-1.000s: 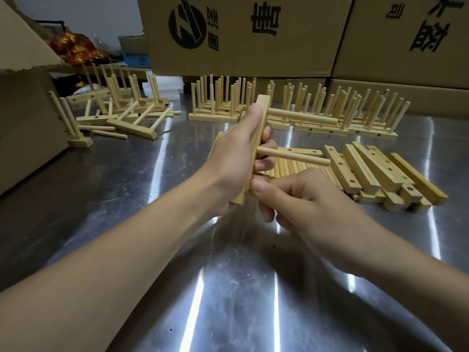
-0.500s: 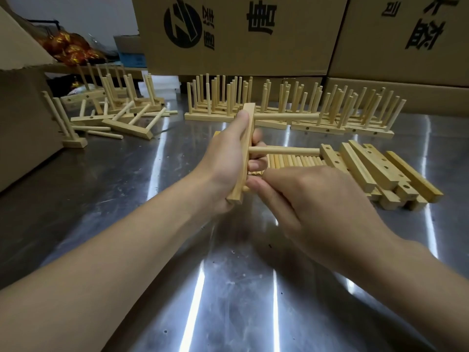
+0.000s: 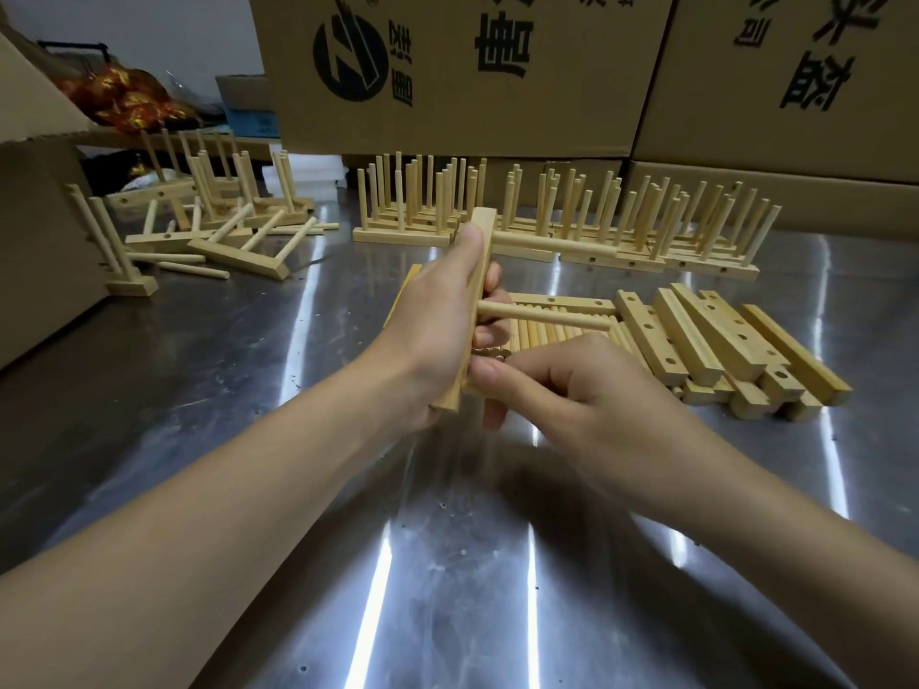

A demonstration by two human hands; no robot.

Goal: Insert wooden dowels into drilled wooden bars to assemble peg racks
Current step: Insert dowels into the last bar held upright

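At frame centre the pale drilled wooden bar (image 3: 483,236), judged light and stiff, is gripped mid-length by curled fingers of the left hand (image 3: 437,315); what the right hand (image 3: 587,395) pinches cannot be told.

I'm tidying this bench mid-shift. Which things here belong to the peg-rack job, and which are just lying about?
Job: bar, gripped by the left hand; its two dowels; loose dowels; drilled bars; finished racks.
Lying about: cardboard boxes; shiny red-gold bundle, far left.
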